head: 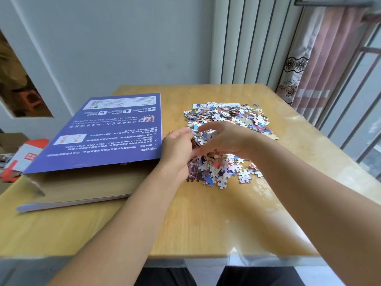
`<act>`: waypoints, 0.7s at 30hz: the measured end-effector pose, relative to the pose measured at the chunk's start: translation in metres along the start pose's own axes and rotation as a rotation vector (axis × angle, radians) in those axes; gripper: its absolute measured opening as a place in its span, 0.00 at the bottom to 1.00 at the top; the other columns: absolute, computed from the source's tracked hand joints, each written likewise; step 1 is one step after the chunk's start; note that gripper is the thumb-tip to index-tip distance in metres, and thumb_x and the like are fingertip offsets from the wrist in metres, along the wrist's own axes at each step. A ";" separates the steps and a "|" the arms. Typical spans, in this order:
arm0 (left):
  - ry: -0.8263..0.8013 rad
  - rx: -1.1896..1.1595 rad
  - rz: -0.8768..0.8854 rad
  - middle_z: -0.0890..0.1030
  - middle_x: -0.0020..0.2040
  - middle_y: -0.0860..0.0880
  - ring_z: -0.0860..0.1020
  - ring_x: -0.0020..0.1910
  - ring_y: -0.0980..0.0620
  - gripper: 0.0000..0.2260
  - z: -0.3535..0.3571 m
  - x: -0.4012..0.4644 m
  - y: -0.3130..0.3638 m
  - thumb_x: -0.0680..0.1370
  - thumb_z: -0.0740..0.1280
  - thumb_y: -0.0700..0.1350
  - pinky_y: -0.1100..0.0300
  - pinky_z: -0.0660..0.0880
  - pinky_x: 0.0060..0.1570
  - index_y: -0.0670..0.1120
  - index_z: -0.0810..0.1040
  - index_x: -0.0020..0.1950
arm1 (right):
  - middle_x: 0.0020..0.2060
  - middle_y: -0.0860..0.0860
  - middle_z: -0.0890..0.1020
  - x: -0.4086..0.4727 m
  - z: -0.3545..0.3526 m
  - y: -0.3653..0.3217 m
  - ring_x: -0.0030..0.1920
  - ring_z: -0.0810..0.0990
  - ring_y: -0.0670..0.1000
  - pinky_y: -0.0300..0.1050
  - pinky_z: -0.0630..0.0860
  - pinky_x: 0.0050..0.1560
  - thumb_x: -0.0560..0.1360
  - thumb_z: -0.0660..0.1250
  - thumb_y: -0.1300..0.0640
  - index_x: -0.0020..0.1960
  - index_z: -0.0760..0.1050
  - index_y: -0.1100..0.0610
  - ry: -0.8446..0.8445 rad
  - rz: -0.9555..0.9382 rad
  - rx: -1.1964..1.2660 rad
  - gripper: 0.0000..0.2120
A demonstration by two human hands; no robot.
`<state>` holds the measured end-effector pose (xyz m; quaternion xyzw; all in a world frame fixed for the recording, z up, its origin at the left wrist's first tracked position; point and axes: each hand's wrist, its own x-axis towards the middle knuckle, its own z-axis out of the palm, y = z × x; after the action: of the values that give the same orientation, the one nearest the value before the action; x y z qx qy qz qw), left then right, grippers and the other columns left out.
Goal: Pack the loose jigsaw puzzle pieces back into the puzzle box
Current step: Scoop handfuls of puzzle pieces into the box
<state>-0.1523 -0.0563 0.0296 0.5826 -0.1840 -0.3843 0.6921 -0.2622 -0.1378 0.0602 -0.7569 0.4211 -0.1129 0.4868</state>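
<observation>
A heap of loose jigsaw puzzle pieces (pixel 227 116) is spread over the right half of the wooden table (pixel 206 219). The flat puzzle box (pixel 86 182) lies on the left, its purple printed lid (pixel 107 133) raised at an angle above the cardboard base. My left hand (pixel 177 149) and my right hand (pixel 224 141) are cupped together just right of the box, holding a bunch of pieces (pixel 203 138) between them above the near part of the heap. More pieces (pixel 214 172) lie under my hands.
A red and white carton (pixel 22 155) sits beyond the table's left edge. Behind the table are a white wall and a ribbed panel (pixel 247 38). A pink curtain (pixel 321 58) and a window frame stand at the right.
</observation>
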 end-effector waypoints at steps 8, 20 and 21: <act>-0.083 0.146 -0.095 0.79 0.63 0.46 0.78 0.60 0.46 0.07 -0.005 -0.007 0.019 0.82 0.62 0.48 0.52 0.80 0.46 0.49 0.76 0.57 | 0.48 0.52 0.83 0.004 0.012 -0.006 0.34 0.80 0.48 0.34 0.70 0.25 0.68 0.79 0.59 0.63 0.80 0.49 0.152 -0.186 -0.391 0.25; -0.249 0.691 0.337 0.82 0.55 0.52 0.80 0.56 0.52 0.06 -0.031 -0.023 0.054 0.81 0.64 0.50 0.49 0.77 0.60 0.54 0.79 0.55 | 0.47 0.61 0.81 -0.002 -0.012 0.003 0.39 0.82 0.55 0.45 0.82 0.37 0.75 0.70 0.66 0.54 0.80 0.66 -0.023 0.018 0.661 0.08; -0.276 0.703 0.421 0.83 0.53 0.53 0.80 0.55 0.54 0.06 -0.039 -0.026 0.060 0.81 0.65 0.50 0.51 0.78 0.58 0.53 0.80 0.55 | 0.48 0.61 0.80 -0.003 -0.011 -0.001 0.42 0.82 0.56 0.43 0.83 0.37 0.76 0.69 0.66 0.52 0.79 0.66 -0.047 0.032 0.735 0.06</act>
<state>-0.1225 -0.0098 0.0819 0.6759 -0.5093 -0.2229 0.4839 -0.2704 -0.1423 0.0671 -0.5271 0.3531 -0.2316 0.7374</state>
